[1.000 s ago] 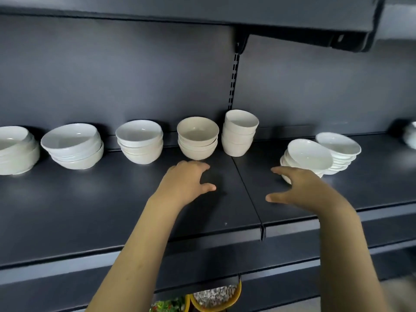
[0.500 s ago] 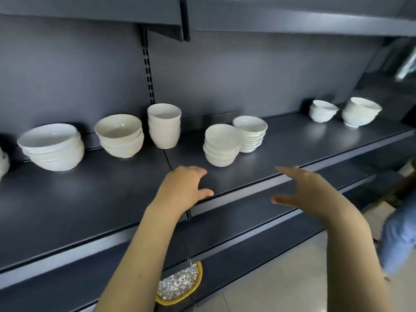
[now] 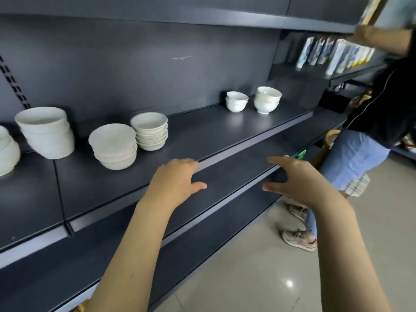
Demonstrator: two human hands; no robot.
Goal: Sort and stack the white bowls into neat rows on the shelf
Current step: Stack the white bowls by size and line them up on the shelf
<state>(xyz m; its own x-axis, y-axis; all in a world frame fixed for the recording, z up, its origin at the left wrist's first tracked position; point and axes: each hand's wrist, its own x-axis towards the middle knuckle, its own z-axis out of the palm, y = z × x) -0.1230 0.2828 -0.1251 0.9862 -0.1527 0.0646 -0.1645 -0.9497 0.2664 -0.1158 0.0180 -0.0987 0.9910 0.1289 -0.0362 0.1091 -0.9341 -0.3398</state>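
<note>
White bowls stand in stacks on the dark shelf (image 3: 216, 129). At the left are a tall stack (image 3: 47, 134), a shallow stack (image 3: 113, 146) and another shallow stack (image 3: 150, 131) behind it. Far to the right stand a small stack (image 3: 236, 101) and a larger stack (image 3: 267, 99). My left hand (image 3: 177, 180) hovers in front of the shelf edge, fingers apart, holding nothing. My right hand (image 3: 295, 179) is level with it to the right, also spread and empty. Both hands are well short of the right-hand stacks.
Another bowl stack (image 3: 6, 152) is cut off at the left edge. A lower shelf (image 3: 225, 192) juts out beneath my hands. A person (image 3: 369, 131) in a dark top and jeans stands at the right, reaching to an upper shelf of packaged goods (image 3: 335, 52). Tiled floor lies below.
The view has swung right along the shelf: the left stacks slid to the frame's left, the two far-right stacks and a person came into view. Both hands stay empty and spread.
</note>
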